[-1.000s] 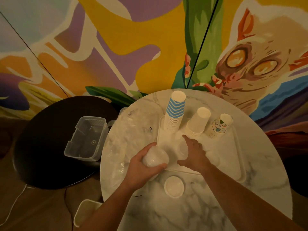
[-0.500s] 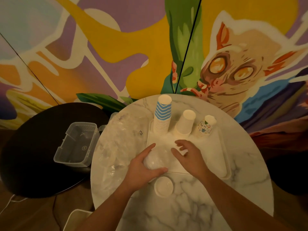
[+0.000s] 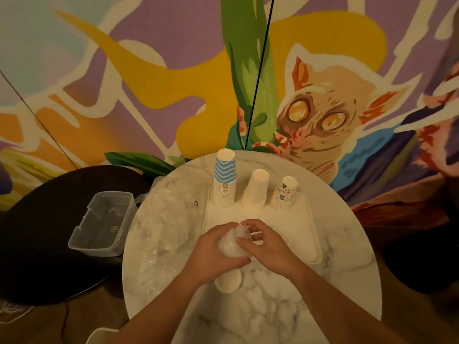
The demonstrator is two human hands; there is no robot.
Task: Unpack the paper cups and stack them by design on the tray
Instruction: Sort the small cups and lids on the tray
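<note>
On the white tray [image 3: 304,219] stand three upside-down stacks: a tall blue-striped stack [image 3: 224,178], a plain white stack [image 3: 257,189] and a short patterned stack [image 3: 285,193]. Over the tray's near left corner my left hand [image 3: 214,252] grips a plastic-wrapped bundle of white cups [image 3: 232,244]. My right hand [image 3: 264,242] holds the same bundle from the right, fingers curled on its far end. A single white cup [image 3: 228,281] sits on the marble table just below my left hand, partly hidden by it.
Crumpled clear plastic wrap [image 3: 169,219] lies on the round marble table [image 3: 285,306] left of the tray. An empty clear plastic box [image 3: 103,219] sits on a dark round table [image 3: 42,244] to the left. A painted wall stands behind.
My right hand has come off the tray and closed on the wrapped bundle that my left hand keeps holding. The camera view has shifted, so the table sits further right in the frame.
</note>
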